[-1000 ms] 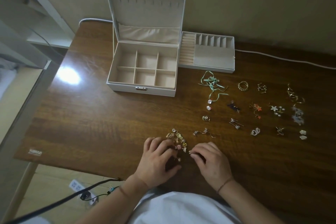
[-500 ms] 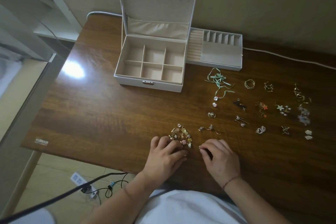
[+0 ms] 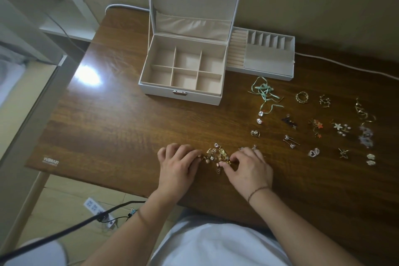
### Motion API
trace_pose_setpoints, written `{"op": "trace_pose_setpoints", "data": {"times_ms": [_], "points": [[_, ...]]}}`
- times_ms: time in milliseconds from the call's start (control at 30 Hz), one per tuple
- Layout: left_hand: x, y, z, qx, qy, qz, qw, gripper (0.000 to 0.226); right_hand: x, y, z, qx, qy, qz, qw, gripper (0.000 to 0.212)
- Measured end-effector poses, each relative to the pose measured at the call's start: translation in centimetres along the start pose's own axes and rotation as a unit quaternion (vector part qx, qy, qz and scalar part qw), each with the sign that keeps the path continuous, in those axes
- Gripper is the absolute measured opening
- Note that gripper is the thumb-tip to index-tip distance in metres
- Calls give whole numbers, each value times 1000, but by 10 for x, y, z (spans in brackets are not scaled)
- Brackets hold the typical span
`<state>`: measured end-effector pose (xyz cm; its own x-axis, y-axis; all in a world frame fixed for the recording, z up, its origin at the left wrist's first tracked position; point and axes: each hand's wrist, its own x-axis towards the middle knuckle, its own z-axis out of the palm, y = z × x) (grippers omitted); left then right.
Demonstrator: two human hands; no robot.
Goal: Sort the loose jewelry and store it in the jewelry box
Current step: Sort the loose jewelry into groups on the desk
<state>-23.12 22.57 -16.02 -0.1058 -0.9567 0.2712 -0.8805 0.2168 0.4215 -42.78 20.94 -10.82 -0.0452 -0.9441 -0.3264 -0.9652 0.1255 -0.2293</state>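
The left hand (image 3: 177,165) lies at 9 o'clock of the pile (image 3: 217,156), fingers curled loosely on the table (image 3: 108,127), the tips touching the pile's left edge; whether they pinch a piece cannot be told. The pile, a tangle of gold and pale bits, sits between the two hands near the table's front edge, a little taller than wide, its long axis running roughly 12 to 6. The right hand (image 3: 248,168) lies at 3 o'clock of it, thumb and forefinger drawn together at the pile's lower right edge as if pinching a small piece; the piece itself is too small to make out. Both hands are about equally near, so either could lift a piece. The box (image 3: 183,93) stands open at 12 o'clock, well apart, its six compartments bare. The tray (image 3: 269,71) touches its right side. Sorted pieces (image 3: 315,127) lie spread at 2 o'clock.
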Motion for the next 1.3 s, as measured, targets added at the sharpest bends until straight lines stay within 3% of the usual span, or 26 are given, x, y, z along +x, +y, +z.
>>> {"op": "trace_pose_setpoints", "data": {"times_ms": [167, 233, 300, 367, 467, 567, 833, 967, 1100, 1300], "points": [[0, 10, 3, -28, -14, -25, 999, 23, -1, 7, 5, 28, 11, -46, 998, 22], [-1, 14, 2, -44, -11, -27, 999, 27, -2, 14, 3, 88, 58, -65, 992, 17], [-2, 19, 1, -58, -17, 18, 998, 24, -4, 26, -5, 164, 109, -39, 980, 18], [-4, 24, 3, -68, -36, 77, 994, 18, -9, 43, -12, 209, 95, 0, 973, 19], [-7, 30, 8, -74, -52, 108, 990, 17, -20, 61, -14, 172, 23, 3, 985, 18], [-7, 35, 14, -65, -62, 105, 990, 21, -24, 61, -6, 117, -8, -54, 992, 27], [-5, 47, 19, -4, -70, 105, 992, 27, -19, 57, 10, 83, 65, -121, 987, 12], [-5, 55, 21, -5, -68, 112, 991, 19, -28, 63, 8, 214, 50, -28, 975, 16], [-7, 56, 21, -32, -57, 99, 993, 16, -32, 66, 7, 400, 29, 51, 915, 24], [-4, 66, 10, -167, -53, 65, 982, 13, -36, 64, 3, 468, 46, 64, 880, 24]]}}
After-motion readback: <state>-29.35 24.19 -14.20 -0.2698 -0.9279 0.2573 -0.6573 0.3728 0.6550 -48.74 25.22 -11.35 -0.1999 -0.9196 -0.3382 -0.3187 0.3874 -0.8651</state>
